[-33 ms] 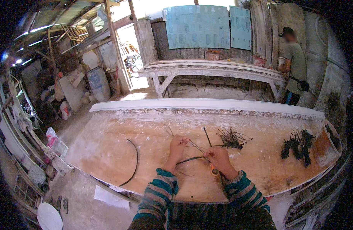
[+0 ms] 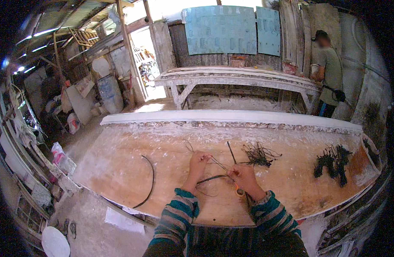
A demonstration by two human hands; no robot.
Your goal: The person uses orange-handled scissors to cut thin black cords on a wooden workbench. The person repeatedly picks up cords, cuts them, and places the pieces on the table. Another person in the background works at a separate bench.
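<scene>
While wires (image 2: pixel 218 165) stay gripped, both hands (image 2: pixel 244 175) remain unmoved.

A thin wire (image 2: pixel 218 164) runs between the two hands, from the left hand (image 2: pixel 200 164) to the right hand (image 2: pixel 244 176). It is pale and bent, and lies low over the table's near middle. A dark curved wire (image 2: pixel 210 178) lies just under it, from the right hand toward the left wrist.

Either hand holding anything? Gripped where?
Both hands pinch thin wire strands: left hand at their upper end, right hand near the lower end. Exact finger grip too small to tell.
</scene>
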